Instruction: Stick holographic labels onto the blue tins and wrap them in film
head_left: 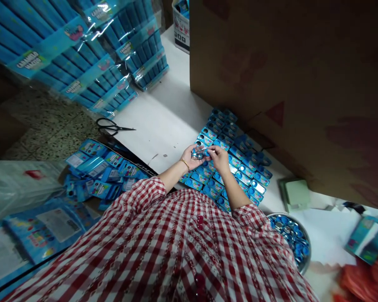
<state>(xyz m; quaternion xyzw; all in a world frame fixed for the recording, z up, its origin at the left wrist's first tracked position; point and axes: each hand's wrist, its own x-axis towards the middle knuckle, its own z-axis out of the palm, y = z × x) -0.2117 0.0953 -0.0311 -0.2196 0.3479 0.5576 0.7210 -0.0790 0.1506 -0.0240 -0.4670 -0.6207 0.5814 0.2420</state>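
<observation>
My left hand (188, 158) is turned palm up and cupped, with several small round silver-and-blue tins (197, 155) lying in it. The thumb and fingers of my right hand (220, 159) pinch a small blue round piece at the left fingertips; its detail is too small to make out. Both hands are over rows of small blue boxes (208, 133) laid close together on the white table. Many of these boxes carry a round blue piece, while a few at the far left show a dark round spot.
A metal bowl (308, 256) of round tins stands at my right. A large cardboard box (239, 63) rises behind the rows. Black scissors (109, 126) lie at the table's left edge, near a carton of blue packs (97, 167). Wrapped display boxes (78, 54) are stacked far left.
</observation>
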